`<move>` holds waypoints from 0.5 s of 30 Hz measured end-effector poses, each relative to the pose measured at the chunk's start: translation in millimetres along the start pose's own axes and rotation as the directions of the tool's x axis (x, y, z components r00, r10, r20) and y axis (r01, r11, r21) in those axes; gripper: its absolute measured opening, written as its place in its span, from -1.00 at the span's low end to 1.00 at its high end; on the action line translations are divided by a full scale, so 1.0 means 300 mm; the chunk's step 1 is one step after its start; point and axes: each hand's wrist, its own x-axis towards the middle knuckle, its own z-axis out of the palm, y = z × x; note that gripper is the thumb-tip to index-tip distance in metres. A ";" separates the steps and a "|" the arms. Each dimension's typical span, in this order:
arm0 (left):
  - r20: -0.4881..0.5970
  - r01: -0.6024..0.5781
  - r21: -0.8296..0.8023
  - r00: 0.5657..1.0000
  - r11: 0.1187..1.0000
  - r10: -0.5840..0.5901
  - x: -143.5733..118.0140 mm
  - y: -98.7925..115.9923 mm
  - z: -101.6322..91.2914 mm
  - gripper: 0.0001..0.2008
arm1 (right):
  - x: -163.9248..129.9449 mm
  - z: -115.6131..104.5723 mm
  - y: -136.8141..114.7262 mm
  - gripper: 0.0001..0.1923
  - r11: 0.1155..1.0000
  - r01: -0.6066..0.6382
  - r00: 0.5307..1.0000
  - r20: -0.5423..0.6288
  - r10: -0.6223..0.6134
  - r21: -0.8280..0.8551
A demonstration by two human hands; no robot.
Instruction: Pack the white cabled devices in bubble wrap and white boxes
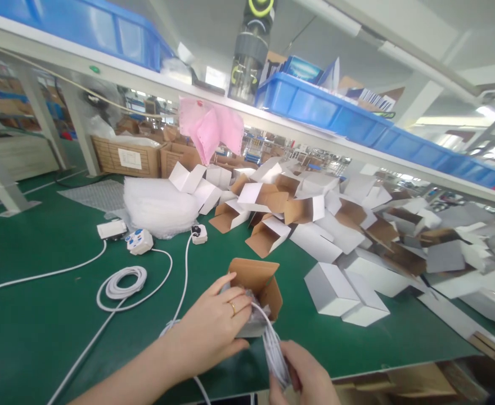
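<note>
A small cardboard box (253,271), white outside and brown inside, stands on the green table with its flaps up. Over its opening lies my left hand (214,320), fingers across the top and thumb along the near side, gripping it. Inside, partly hidden by the fingers, is something in clear bubble wrap (261,304). A white cable runs out of the box into a coiled bundle (275,351), which my right hand (304,374) holds closed at the table's front edge.
White socket blocks (139,241) with cables and a loose cable coil (125,283) lie left. Behind are a bubble-wrap stack (158,205) and many open white boxes (268,233). Two closed boxes (332,289) stand right. Overhead, a shelf carries blue bins (315,107) and a bottle (250,56).
</note>
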 end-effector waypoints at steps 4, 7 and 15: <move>0.281 -0.072 0.094 0.959 0.993 0.043 0.086 -0.014 -0.026 -0.64 | 0.055 -0.124 -0.033 -0.80 0.968 -0.124 0.975 0.208 0.077 0.220; 0.524 -0.136 0.067 0.848 0.988 0.081 0.182 -0.027 -0.070 -0.61 | 0.070 -0.086 -0.042 -0.74 0.936 -0.343 0.899 0.318 0.302 0.081; 0.753 -0.221 -0.053 0.631 0.974 0.184 0.321 -0.095 0.098 -0.70 | 0.079 0.091 0.007 -0.36 0.833 -0.539 0.842 0.097 0.531 0.123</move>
